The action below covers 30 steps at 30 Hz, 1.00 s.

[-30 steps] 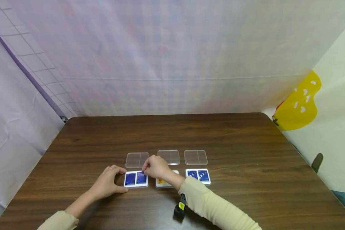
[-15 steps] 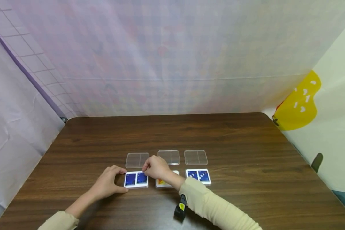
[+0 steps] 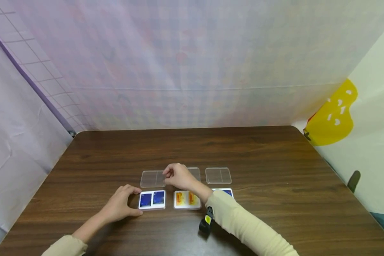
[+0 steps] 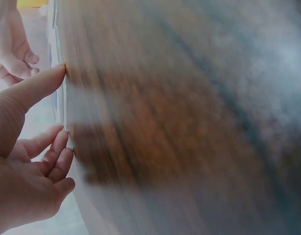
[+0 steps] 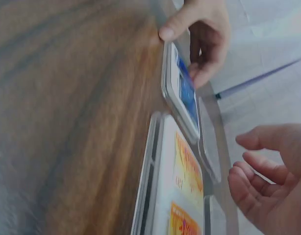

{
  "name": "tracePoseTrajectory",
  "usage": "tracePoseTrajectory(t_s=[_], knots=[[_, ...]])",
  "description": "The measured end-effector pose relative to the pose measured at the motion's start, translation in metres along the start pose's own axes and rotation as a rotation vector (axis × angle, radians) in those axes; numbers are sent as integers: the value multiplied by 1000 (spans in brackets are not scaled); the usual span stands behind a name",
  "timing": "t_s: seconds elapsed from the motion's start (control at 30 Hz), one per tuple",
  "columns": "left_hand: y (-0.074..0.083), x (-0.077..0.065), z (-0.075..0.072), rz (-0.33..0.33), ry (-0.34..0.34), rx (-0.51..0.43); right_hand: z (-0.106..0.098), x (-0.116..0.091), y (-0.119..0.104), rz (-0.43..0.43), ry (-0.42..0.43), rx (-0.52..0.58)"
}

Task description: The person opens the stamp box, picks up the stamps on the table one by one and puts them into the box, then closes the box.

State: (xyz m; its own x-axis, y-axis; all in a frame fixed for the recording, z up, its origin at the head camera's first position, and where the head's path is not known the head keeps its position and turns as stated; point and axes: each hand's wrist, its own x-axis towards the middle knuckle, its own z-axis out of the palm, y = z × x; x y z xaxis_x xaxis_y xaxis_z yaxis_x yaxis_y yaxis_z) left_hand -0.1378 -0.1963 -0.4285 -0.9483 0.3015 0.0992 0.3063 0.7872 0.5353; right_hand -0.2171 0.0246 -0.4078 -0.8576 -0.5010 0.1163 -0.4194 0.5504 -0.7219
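Observation:
My left hand (image 3: 119,205) holds a flat clear case with two blue cards (image 3: 152,200) at its left end, thumb on the near edge and fingers at the far edge. In the right wrist view the same case (image 5: 182,93) lies flat on the table. My right hand (image 3: 179,176) hovers above the gap between the left and middle clear lids, with loosely bent fingers (image 5: 263,169) and nothing visible between them. Below it lies a case with two orange-yellow cards (image 3: 187,200). A third case with blue cards (image 3: 228,192) is partly hidden by the right sleeve.
Three clear lids lie in a row behind the cases: the left lid (image 3: 152,179), the middle lid (image 3: 194,173), partly covered by the right hand, and the right lid (image 3: 218,175). The brown wooden table (image 3: 259,153) meets a pale curtain (image 3: 192,71) at the back.
My right hand has lifted off the right-hand card of the left case and moved back and slightly right, uncovering the orange-yellow cards. My left hand stays in place.

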Motion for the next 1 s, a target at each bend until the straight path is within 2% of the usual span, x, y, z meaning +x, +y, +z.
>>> tracePoseTrajectory(t_s=[0.17,0.3,0.47,0.67,1.0], knots=[[0,0,-1,-2,-8,-4,0,8,7,1,-13,19],[-1,1,-2,4,-9,-9,3,14,11,-33,-34,-74],[-1,1,-2,15,-3,-12,7,18,6,-27,-78,-206],[-2,1,-1,21,-1,-15,11,21,5,5,-95,-221],[-2,1,0,19,5,-10,14,23,9,-34,-80,-301]])
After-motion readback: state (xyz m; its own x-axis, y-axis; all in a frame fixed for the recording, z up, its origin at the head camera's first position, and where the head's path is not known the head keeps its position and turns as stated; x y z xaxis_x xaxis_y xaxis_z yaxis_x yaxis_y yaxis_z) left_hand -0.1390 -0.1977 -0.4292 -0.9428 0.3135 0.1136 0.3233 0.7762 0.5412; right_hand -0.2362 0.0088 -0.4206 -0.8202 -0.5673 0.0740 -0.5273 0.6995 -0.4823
